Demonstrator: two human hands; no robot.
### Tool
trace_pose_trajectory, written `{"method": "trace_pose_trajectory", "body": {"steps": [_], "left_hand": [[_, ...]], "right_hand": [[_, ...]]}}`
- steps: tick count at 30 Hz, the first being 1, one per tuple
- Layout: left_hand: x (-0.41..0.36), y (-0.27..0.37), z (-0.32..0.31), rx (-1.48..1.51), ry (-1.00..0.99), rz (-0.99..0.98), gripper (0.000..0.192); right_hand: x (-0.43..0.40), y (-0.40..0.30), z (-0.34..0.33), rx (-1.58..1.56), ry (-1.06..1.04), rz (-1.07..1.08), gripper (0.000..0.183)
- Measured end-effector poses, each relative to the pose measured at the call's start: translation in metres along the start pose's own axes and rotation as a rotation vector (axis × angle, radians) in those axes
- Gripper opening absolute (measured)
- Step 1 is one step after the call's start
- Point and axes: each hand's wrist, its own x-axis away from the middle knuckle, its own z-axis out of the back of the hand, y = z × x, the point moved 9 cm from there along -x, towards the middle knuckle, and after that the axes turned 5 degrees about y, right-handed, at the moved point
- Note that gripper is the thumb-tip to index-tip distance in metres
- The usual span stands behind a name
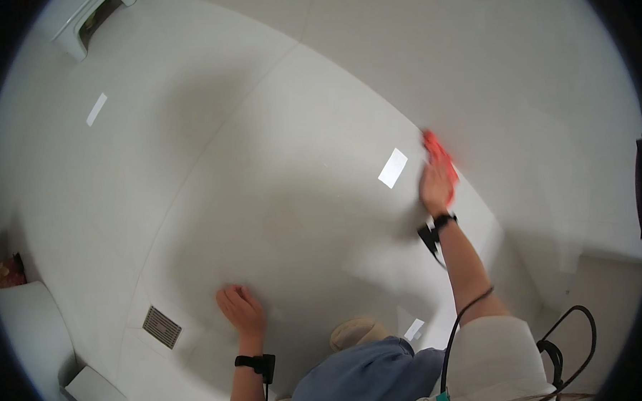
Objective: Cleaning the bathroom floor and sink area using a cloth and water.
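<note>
My right hand (436,187) is pressed over a red cloth (441,151), slightly blurred, where the pale tiled floor (291,132) meets the wall (455,71). The cloth sticks out past the fingers along that joint. Lower down, my left hand (242,310) is over the floor with its fingers curled in; nothing shows in it, and its palm is hidden. Both wrists carry black straps with small boxes and cables.
A metal floor drain (162,327) lies left of my left hand. A white stool (85,28) stands at the far left, and a rounded white fixture (31,320) at the left edge. A black cable (456,334) loops by my right arm. My shoe (359,332) is below.
</note>
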Motion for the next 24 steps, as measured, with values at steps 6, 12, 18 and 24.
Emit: {"method": "trace_pose_trajectory", "body": {"steps": [6,12,18,24], "left_hand": [[0.005,0.016,-0.015,-0.062,0.035,-0.061,0.014],[0.004,0.016,-0.008,-0.116,0.050,-0.026,0.017],[0.003,0.015,-0.011,-0.127,0.081,-0.029,0.013],[0.007,0.010,-0.014,-0.136,0.044,-0.006,0.010]], "right_hand": [[0.116,0.213,0.060,0.422,0.146,-0.705,0.049],[0.057,0.090,0.017,0.381,0.015,-0.676,0.061],[-0.008,-0.186,-0.131,0.193,-0.083,0.155,0.049],[0.171,-0.409,-0.150,-0.391,-0.339,1.003,0.030]]}}
